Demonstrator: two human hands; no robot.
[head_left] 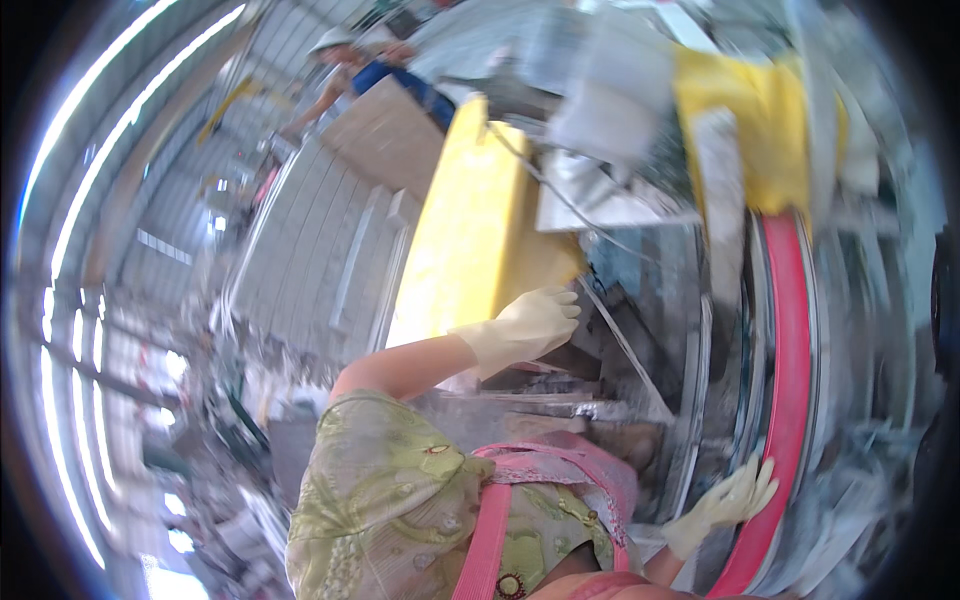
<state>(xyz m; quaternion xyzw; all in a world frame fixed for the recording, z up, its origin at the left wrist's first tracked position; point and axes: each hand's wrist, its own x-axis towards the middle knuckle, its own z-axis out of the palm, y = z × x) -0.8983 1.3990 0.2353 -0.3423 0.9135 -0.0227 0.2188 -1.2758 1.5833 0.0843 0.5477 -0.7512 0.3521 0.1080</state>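
Note:
My left hand [530,325], in a cream rubber glove, is held out beside a tall yellow-covered block [455,230]. Its fingers are curled, and the palm side is hidden, so whatever they may hold does not show. Just past the fingertips a thin pale rod [628,350] slants down to the right. My right hand [735,500], gloved the same way, lies low on the right at a long red strip [787,350]. Its fingers are spread, with nothing seen in them; they overlap the strip's edge, though contact is hard to tell.
Grey stacked slabs [300,250] stand to the left, with a brown board [385,135] at their far end. A person [350,65] in a pale hat is beyond it. Yellow cloth [750,130] hangs at far right. A dark cable [560,195] crosses near the block.

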